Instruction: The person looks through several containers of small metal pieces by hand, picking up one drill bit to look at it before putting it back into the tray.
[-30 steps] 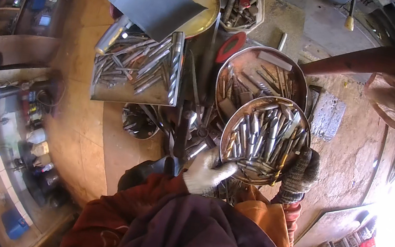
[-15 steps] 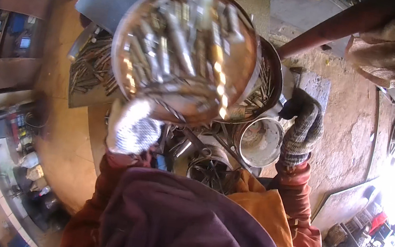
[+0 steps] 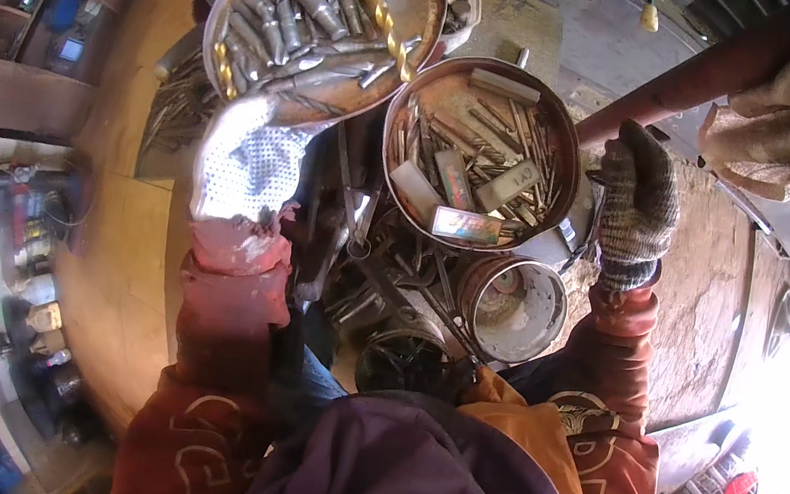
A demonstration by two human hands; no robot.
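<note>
My left hand, in a white dotted glove, grips the near rim of a round shallow tray. The tray is full of thick drill bits, mostly grey, with a gold-coloured twist bit among them. Right of it, partly beneath the tray's edge, sits a second round pan with thin drill bits and several small boxes. My right hand, in a grey knit glove, is raised just right of this pan. Its fingers are curled; whatever lies inside them is hidden.
Below the second pan stands a whitish bucket, beside metal rods and tools. More drill bits lie in a heap at left. A brown pipe slants across the upper right, near a hanging cloth sack.
The drill bit tray has moved left and away with my left hand, uncovering the second pan. My right hand has shifted slightly right and farther away, its fingers still curled.
</note>
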